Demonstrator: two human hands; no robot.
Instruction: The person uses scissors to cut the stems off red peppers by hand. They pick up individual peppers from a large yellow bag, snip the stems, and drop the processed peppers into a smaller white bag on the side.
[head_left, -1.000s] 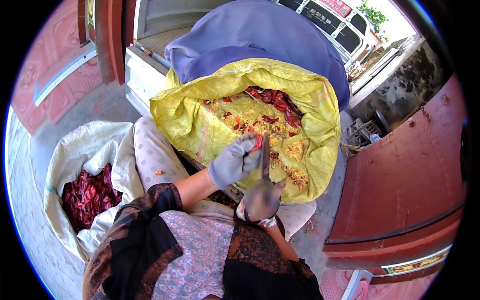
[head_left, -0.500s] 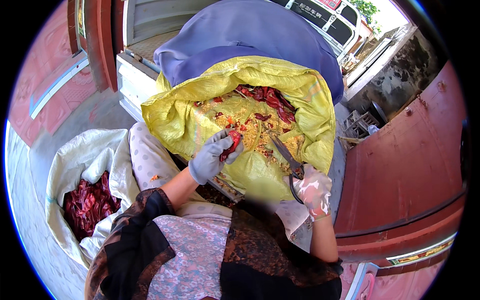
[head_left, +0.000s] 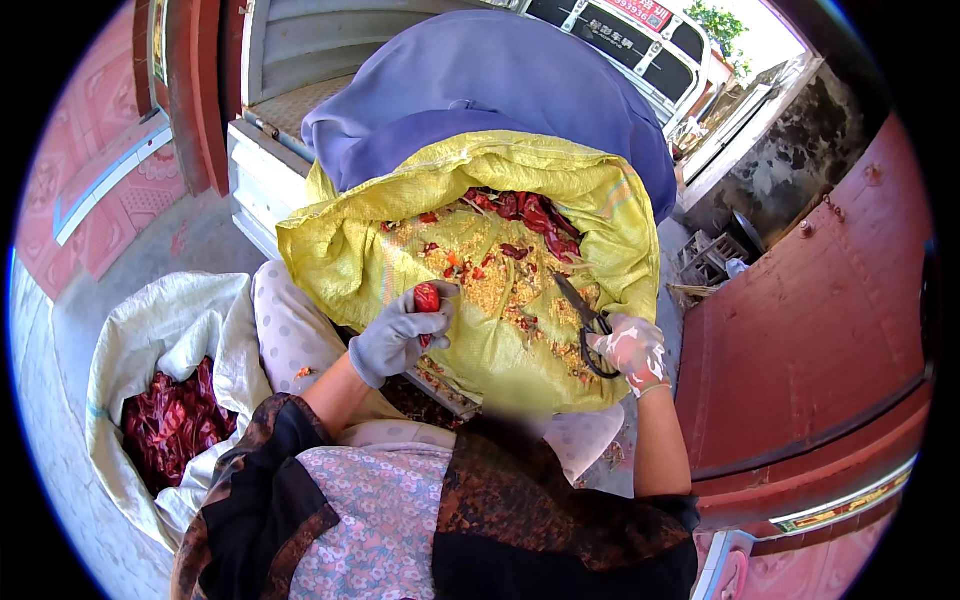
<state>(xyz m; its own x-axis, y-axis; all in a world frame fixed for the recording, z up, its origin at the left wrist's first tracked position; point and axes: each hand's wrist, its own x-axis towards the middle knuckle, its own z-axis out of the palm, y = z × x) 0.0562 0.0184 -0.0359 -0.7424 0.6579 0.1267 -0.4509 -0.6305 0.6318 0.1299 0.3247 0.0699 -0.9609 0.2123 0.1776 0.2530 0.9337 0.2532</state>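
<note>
My left hand (head_left: 398, 335), in a grey glove, grips a red dried chili (head_left: 427, 297) over the near edge of an open yellow woven sack (head_left: 340, 250). Inside the sack lie yellow seeds and several more red chilies (head_left: 525, 215). My right hand (head_left: 632, 350), in a pale glove, holds black scissors (head_left: 585, 320) by the handles, blades pointing up and left over the seeds. The two hands are apart, the scissors a hand's width to the right of the held chili.
A white sack (head_left: 150, 330) holding dark red chilies (head_left: 170, 425) stands at my left. A purple-blue sack (head_left: 500, 90) lies behind the yellow one. A red metal door (head_left: 820, 330) rises at the right. A truck bed (head_left: 290, 60) is behind.
My hands, together in front of me a second ago, have separated. The left hand now holds a chili at the sack's edge, and the right hand has swung out to the right with the scissors.
</note>
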